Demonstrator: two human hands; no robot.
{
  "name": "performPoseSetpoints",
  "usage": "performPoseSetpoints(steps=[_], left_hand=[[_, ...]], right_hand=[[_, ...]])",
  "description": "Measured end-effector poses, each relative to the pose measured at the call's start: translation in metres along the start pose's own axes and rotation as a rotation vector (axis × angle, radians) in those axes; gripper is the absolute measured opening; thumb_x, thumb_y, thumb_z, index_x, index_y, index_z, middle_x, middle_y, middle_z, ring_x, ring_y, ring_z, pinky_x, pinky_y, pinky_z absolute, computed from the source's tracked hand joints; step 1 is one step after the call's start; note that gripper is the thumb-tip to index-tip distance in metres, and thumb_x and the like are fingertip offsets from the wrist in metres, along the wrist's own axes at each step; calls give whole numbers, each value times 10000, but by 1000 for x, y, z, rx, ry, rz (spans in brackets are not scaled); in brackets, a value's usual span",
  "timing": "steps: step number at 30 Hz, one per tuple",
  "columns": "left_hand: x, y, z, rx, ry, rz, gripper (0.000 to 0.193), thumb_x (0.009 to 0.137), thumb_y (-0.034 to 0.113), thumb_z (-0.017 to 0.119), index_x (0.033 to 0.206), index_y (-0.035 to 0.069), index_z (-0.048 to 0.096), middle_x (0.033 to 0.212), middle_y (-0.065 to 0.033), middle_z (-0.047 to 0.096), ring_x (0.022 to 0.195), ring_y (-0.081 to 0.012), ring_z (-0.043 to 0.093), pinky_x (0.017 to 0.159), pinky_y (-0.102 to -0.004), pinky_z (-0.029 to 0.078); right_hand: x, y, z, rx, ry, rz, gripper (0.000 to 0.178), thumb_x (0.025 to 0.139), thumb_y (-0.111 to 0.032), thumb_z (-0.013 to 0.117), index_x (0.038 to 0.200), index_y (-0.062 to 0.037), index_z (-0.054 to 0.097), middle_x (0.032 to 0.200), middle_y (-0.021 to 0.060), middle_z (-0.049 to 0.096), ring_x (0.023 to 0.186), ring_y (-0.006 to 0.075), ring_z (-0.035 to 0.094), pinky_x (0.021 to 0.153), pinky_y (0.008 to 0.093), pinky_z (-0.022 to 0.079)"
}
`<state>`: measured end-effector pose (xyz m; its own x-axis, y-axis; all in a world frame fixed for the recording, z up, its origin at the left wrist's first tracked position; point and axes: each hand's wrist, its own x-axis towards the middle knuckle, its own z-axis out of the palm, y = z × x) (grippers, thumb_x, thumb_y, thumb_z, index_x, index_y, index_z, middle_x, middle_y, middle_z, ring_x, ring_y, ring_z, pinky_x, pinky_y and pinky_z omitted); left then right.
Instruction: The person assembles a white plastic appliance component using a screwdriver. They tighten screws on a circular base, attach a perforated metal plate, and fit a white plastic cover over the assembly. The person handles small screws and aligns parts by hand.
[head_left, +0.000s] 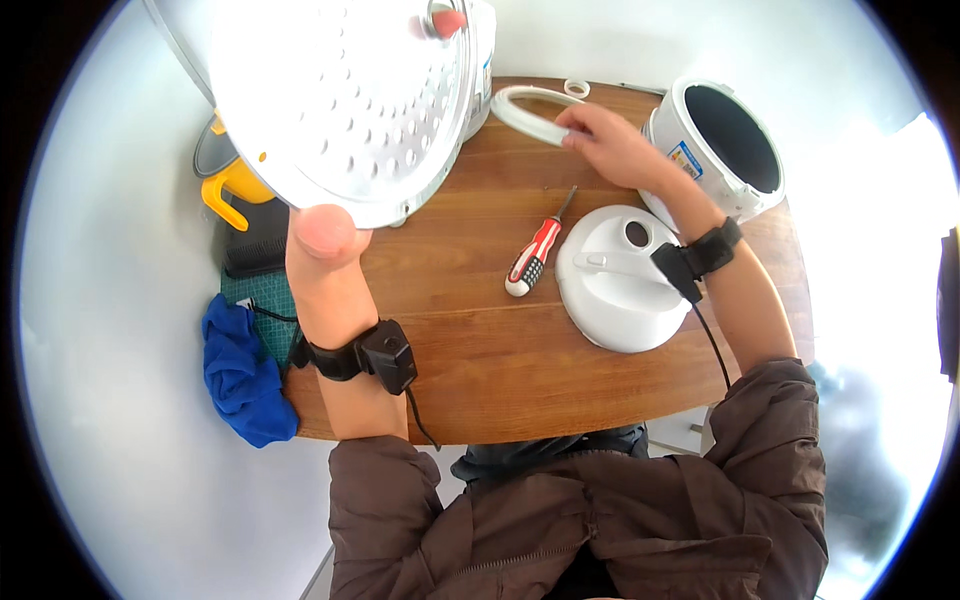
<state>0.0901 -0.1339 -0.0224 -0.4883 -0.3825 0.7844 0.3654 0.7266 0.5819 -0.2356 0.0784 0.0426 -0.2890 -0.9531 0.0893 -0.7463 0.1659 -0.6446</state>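
My left hand [328,235] grips the lower rim of a large, round white lid-like part [385,150] with rows of dimples, held raised and tilted at the upper left. The thumb shows at its rim; the other fingers are hidden. Near its top sits a small pinkish-red spot I cannot make out. My right hand [610,145] pinches a pale sealing ring [530,122] above the far part of the table. Below that hand a white domed cover [622,300] with a round hole lies on the wood. A red, white and black screwdriver [538,250] lies to its left.
A white cylindrical appliance body [690,135] with a dark inside stands at the far right of the wooden table [450,340]. A tape roll [577,88] lies at the back. At left are a yellow-handled jug [235,190], a green mat [272,325] and a blue cloth [243,375].
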Motion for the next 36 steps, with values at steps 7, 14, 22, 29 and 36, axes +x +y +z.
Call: performPoseSetpoints(steps=[7,14,22,29,36], left_hand=[[26,31,22,-279,51,-138,875,870,465,610,1544,27,265,1531,-139,408,1366,-304,451,1112,-441,409],[75,96,45,-455,3,-140,1005,882,709,511,1590,69,194,1603,-126,318,1434,-335,376,1172,-485,359],[94,86,58,-1015,180,18,792,999,555,529,1546,29,303,1553,-172,390,1387,-313,450,1164,-451,384],[86,87,74,-661,143,-355,1188,714,819,648,1540,39,299,1523,-141,430,1351,-299,493,1081,-449,482],[77,81,106,-693,36,-496,1294,642,876,683,1552,51,277,1544,-129,401,1381,-301,463,1104,-458,464]], right_hand=[[-39,-42,-35,469,252,7,370,1020,-228,564,1280,35,579,976,27,592,898,105,527,852,269,436],[-74,-52,-50,1001,493,-235,404,1093,-295,460,1233,72,553,930,15,498,804,117,430,748,279,388],[-78,-41,-36,1206,760,-203,351,1104,-300,441,1156,25,562,854,23,504,726,113,427,653,282,376],[-65,-28,-27,1481,646,-174,332,1093,-281,481,1203,22,555,864,26,503,724,112,421,648,270,387],[-59,-28,-26,1443,625,-91,341,1089,-290,489,1169,19,607,853,27,554,725,119,490,660,279,450]])
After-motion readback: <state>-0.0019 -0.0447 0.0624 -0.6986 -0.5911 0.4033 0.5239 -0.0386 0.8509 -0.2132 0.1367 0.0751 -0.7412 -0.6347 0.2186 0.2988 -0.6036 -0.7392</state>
